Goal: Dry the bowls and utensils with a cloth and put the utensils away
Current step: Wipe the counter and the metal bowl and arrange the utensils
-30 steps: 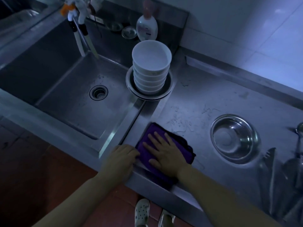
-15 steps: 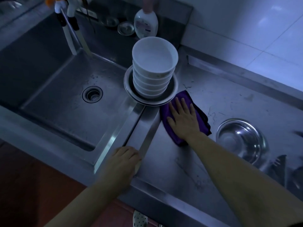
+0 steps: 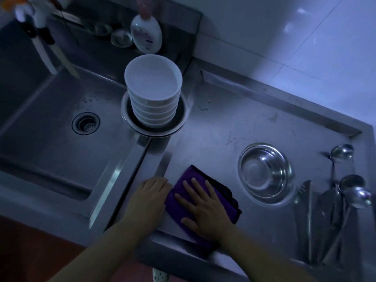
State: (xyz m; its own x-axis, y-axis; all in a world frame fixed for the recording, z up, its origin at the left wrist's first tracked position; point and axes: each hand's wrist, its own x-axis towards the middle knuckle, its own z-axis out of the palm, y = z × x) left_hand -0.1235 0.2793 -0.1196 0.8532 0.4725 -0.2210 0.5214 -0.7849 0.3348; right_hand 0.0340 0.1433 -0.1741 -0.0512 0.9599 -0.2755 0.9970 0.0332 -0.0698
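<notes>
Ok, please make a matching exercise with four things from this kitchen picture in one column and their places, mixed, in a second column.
Things:
1. purple cloth
2. stack of white bowls
3. steel bowl
4. soap bottle

Places:
A. on the ledge behind the sink
B. under the right hand
C. in a round metal dish beside the sink
D. empty, on the counter left of the utensils

Pairs: 1-B, 2-C, 3-D, 4-A

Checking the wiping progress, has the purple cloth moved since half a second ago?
Yes. The purple cloth has come back from beside the stack of white bowls toward the counter's near edge, under the right hand.
</notes>
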